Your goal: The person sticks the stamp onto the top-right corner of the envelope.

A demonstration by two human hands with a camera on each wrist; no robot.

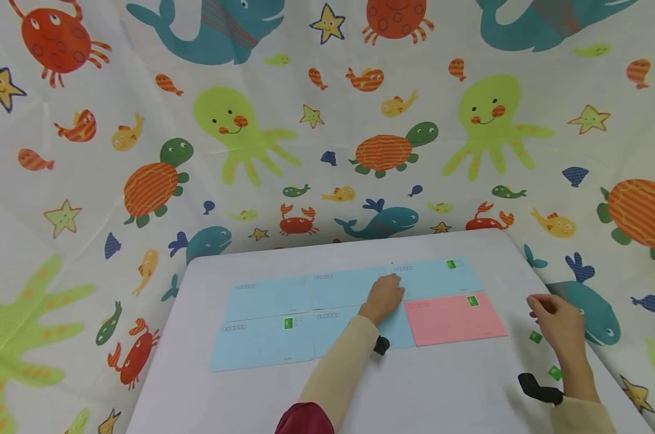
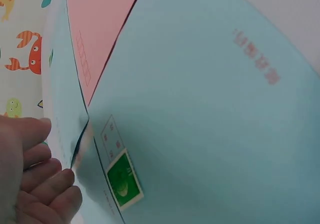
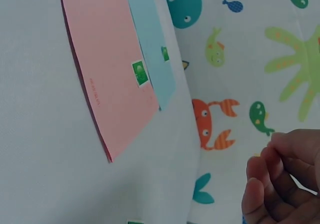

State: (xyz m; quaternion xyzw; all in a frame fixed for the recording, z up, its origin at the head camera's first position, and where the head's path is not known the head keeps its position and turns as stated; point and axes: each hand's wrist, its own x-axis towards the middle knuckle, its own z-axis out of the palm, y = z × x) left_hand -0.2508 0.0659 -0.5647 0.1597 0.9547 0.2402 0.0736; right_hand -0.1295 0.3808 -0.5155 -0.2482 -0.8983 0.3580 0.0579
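Staged recording booth: sea-creature backdrop cloth, white table.

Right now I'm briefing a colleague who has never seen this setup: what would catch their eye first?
First the sea-animal cloth with crabs, whales and octopuses, hung behind and around the white table. Next, the grid of envelopes at the table's middle: the light blue envelopes and, at its right end, one pink envelope bearing a green stamp. The left hand rests on the blue ones; the right hand hovers near loose stamps by the right edge.

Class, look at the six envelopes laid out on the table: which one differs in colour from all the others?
The pink envelope, at the right end of the near row. The other five are light blue; it lies between the left hand and the right hand.
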